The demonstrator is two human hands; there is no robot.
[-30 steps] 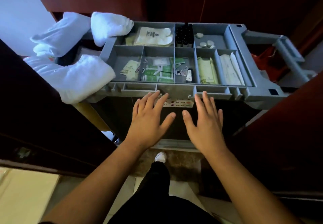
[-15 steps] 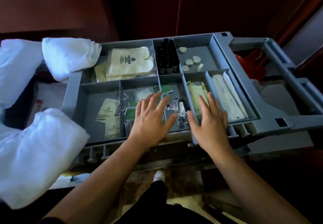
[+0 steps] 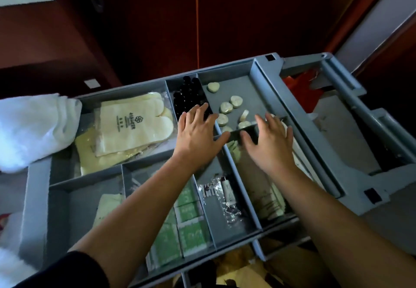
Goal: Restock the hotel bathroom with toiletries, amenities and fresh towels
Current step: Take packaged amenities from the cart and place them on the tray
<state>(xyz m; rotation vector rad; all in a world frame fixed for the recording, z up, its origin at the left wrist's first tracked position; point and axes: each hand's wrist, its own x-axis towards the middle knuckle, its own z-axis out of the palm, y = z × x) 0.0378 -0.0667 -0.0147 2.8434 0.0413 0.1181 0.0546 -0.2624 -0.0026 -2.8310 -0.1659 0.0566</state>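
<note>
A grey compartment tray (image 3: 265, 78) tops the housekeeping cart. My left hand (image 3: 198, 134) hovers flat with spread fingers, its fingertips over the dark small bottles (image 3: 188, 94). My right hand (image 3: 270, 143) is also spread flat, fingertips at the divider beside several round pale soaps (image 3: 226, 107). Neither hand holds anything. Packed cream slippers (image 3: 132, 123) lie in the back left compartment. Green-and-white sachets (image 3: 191, 233) fill a front compartment under my left forearm. A folded white towel (image 3: 33, 128) rests at the tray's left edge.
Small clear-wrapped items (image 3: 225, 197) lie in a middle front compartment. Pale paper packets (image 3: 272, 204) sit under my right forearm. The cart's grey handle frame (image 3: 351, 116) and a red cloth (image 3: 301, 87) are at right. Dark red wooden doors (image 3: 202, 17) stand behind.
Both hands have moved forward over the tray, from the front compartments to the back row by the bottles and soaps. My view has come closer to the cart.
</note>
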